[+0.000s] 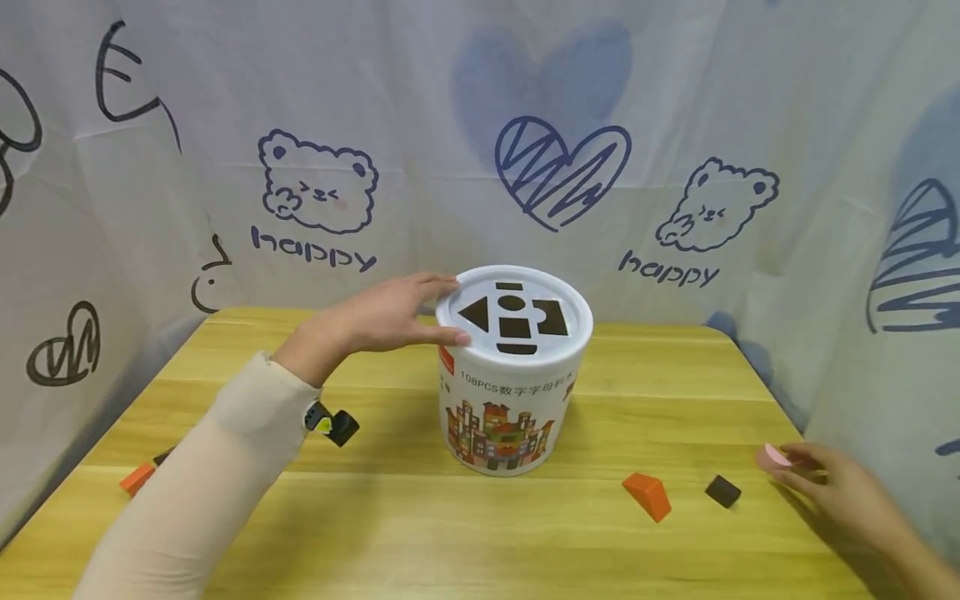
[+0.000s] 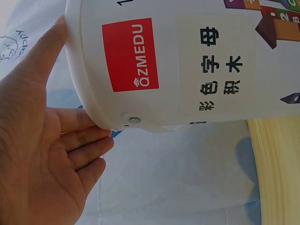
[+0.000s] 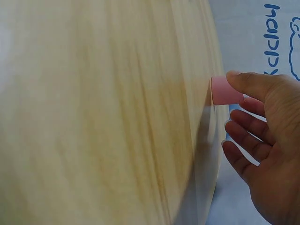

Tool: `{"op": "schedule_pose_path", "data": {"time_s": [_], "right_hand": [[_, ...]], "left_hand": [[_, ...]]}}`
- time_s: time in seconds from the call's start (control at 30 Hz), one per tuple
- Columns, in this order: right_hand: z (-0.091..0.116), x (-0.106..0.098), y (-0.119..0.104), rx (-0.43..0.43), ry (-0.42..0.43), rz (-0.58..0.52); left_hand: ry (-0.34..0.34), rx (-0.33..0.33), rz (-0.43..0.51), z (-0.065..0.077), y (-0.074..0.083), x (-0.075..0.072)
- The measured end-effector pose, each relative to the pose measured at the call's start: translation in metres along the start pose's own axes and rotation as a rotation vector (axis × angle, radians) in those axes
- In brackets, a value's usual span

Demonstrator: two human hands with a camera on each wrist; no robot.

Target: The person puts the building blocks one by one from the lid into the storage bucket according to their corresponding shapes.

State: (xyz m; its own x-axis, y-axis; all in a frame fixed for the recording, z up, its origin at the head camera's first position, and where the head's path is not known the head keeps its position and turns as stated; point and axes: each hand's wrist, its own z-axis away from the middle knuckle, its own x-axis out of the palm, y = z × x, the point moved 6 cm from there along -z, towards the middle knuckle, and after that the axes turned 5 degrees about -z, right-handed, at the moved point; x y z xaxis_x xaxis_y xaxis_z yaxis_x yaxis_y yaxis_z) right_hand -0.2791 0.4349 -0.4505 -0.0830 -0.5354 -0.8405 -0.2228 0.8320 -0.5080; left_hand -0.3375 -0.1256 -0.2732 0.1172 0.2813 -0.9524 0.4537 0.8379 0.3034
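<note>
A white bucket [image 1: 510,417] stands upright at the middle of the table, its white lid [image 1: 555,346] pierced with several shaped holes. My left hand [image 1: 382,317] touches the lid's left rim, thumb and fingers spread apart and fairly straight. The left wrist view shows that hand [image 2: 47,140] beside the bucket's red label [image 2: 131,55]. At the table's right edge my right hand [image 1: 847,492] pinches a pink block [image 1: 772,457] with a curved side. In the right wrist view, thumb and index finger hold the pink block [image 3: 226,90] while the other fingers are loosely bent.
An orange block [image 1: 648,496] and a dark brown block [image 1: 723,492] lie between the bucket and my right hand. Another orange block [image 1: 138,479] lies at far left, partly behind my left sleeve. A black block [image 1: 344,427] is near the left wrist. Printed curtains [image 1: 442,208] enclose the table.
</note>
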Motion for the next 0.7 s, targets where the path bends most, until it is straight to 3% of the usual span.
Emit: {"op": "schedule_pose_path", "data": {"time_s": [0.17, 0.43, 0.7], "right_hand": [[-0.001, 0.0016, -0.0012, 0.021, -0.011, 0.0], [-0.0031, 0.0048, 0.0, 0.141, -0.051, 0.014], [-0.0073, 0.0065, -0.004, 0.091, -0.029, 0.043]], "left_hand": [[0.007, 0.001, 0.002, 0.0018, -0.0001, 0.0011], [0.008, -0.002, 0.009, 0.0041, -0.0001, 0.0032], [0.012, 0.004, 0.002, 0.004, 0.0014, 0.0028]]}}
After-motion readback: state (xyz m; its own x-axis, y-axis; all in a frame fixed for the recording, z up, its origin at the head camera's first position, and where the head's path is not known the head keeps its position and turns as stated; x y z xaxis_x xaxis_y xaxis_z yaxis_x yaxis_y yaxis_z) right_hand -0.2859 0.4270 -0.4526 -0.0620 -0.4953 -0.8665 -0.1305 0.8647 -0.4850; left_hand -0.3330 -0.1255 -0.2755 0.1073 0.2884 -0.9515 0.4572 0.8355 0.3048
